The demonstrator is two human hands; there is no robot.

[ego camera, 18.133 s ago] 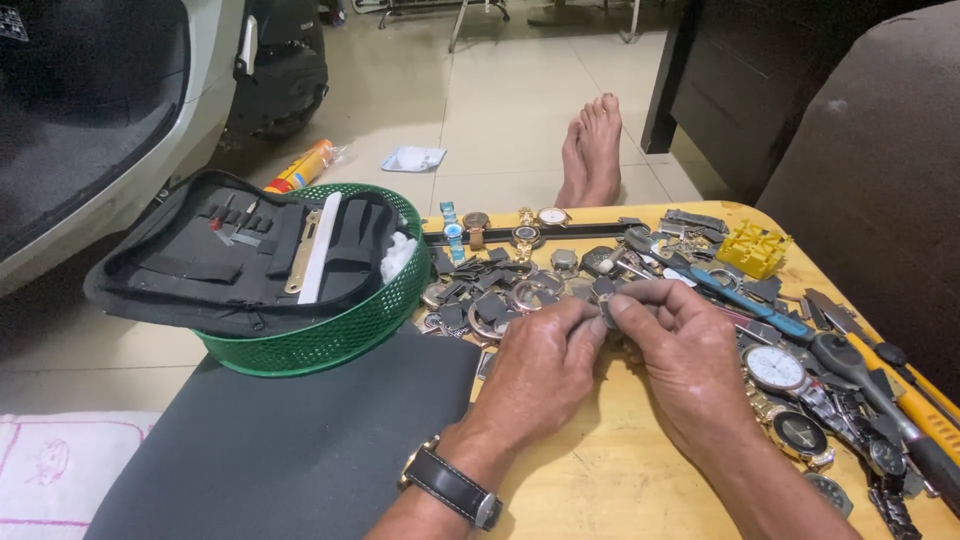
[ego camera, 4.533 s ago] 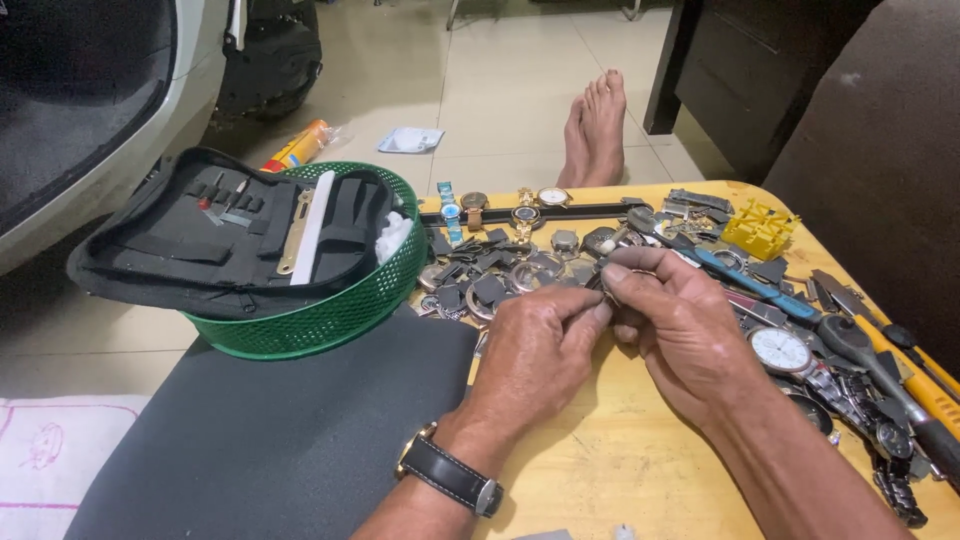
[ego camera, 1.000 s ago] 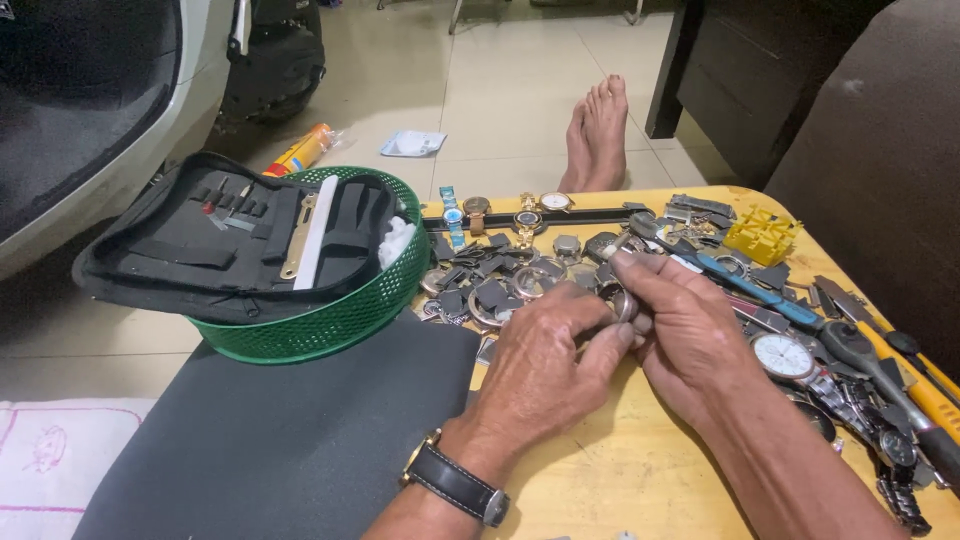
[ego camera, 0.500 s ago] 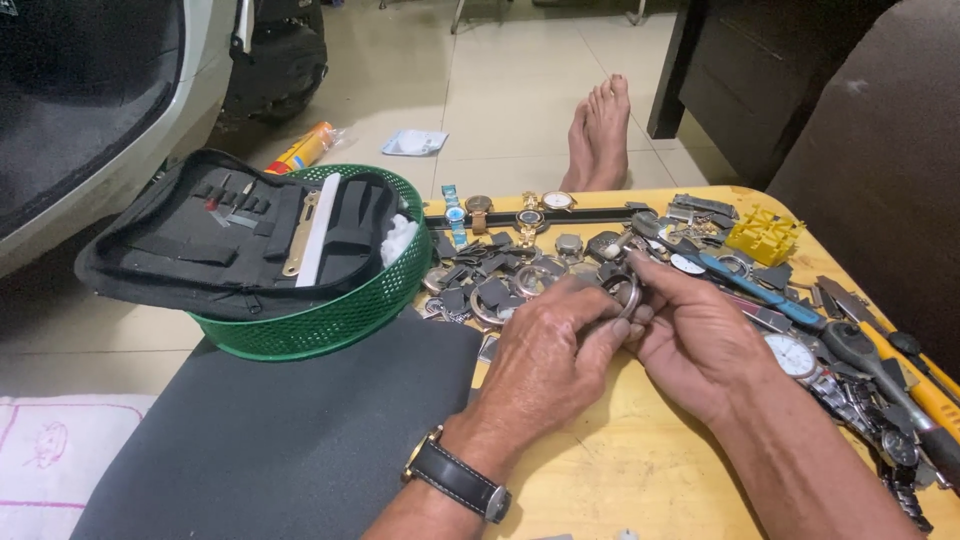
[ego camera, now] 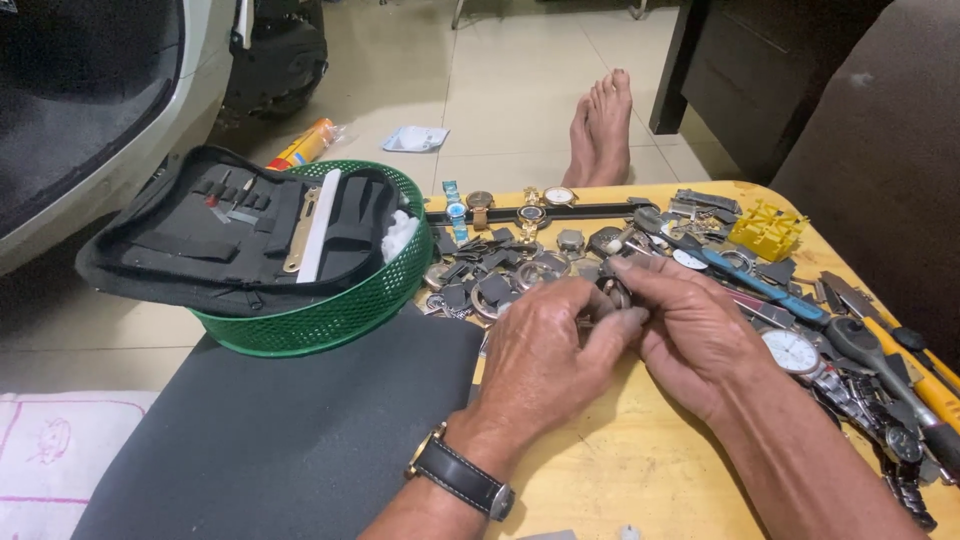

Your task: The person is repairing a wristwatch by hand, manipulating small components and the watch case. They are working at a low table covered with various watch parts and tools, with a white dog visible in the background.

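On the far left, a green plastic basket point(ego camera: 330, 310) stands on the wooden table point(ego camera: 640, 470), partly over a dark grey mat point(ego camera: 290, 430). A black zip tool case point(ego camera: 220, 230) lies open across the basket and reaches past its rim on the left side, so I judge that a push from an elbow can tip the case to the floor.

Near the middle, the left hand point(ego camera: 545, 350), with a dark strap wristwatch point(ego camera: 460, 478) on the wrist, curls its fingers and thumb around a small metal watch part point(ego camera: 613, 296). The right hand point(ego camera: 690, 325) meets it from the other side, and its fingertips close on the same part. Both hands pinch it together just above the table, in front of a heap of loose watch cases and bracelets point(ego camera: 500, 280). The part is mostly hidden by the fingers, so I cannot tell exactly what piece it is. If the pinch slips, the part can fall in the heap and be hard to find among so many similar pieces, or it can roll off the table.

Further right lie a blue-handled tool point(ego camera: 745, 278), a yellow plastic holder point(ego camera: 767, 230), a white-dial watch point(ego camera: 795, 352) and yellow-handled pliers point(ego camera: 915, 375). The right forearm is very near to the white-dial watch; a sideways move can push it or scratch the glass
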